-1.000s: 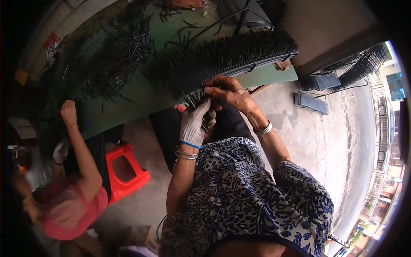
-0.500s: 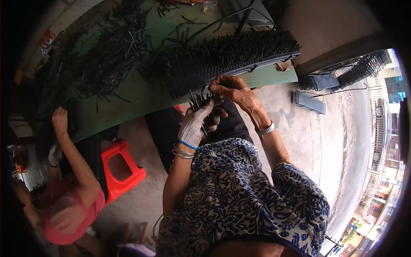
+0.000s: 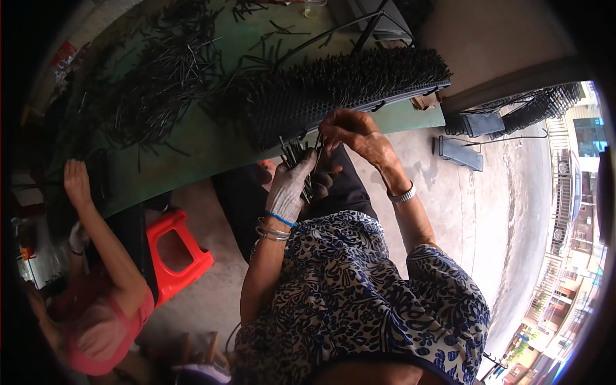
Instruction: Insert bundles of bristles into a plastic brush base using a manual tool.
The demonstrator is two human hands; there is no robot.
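Observation:
In a white knitted glove with dark fingertips, my left hand [image 3: 296, 183] is closed round a bundle of thin black strips [image 3: 292, 151], which stick up past the thumb. My bare right hand [image 3: 360, 136] is just right of the bundle, thumb and fingers pinched on one thin black strip [image 3: 319, 144]. Both hands are over my lap at the table's near edge. Just beyond them lies a long black perforated panel [image 3: 285, 122]. Many upright black strips [image 3: 359, 70] stand densely in its far part, while bare holes show along its near left side.
Loose black strips [image 3: 160, 83] heap on the green table [image 3: 154, 176]. A co-worker in pink [image 3: 109, 327] sits at left, one hand [image 3: 77, 183] by the table edge. Between us stands a red stool [image 3: 176, 256]. Grey box-like pieces [image 3: 459, 153] lie on the floor at right.
My right hand has shifted slightly up and right from the bundle, a strip now showing at its fingertips. The co-worker's hand has moved a little left.

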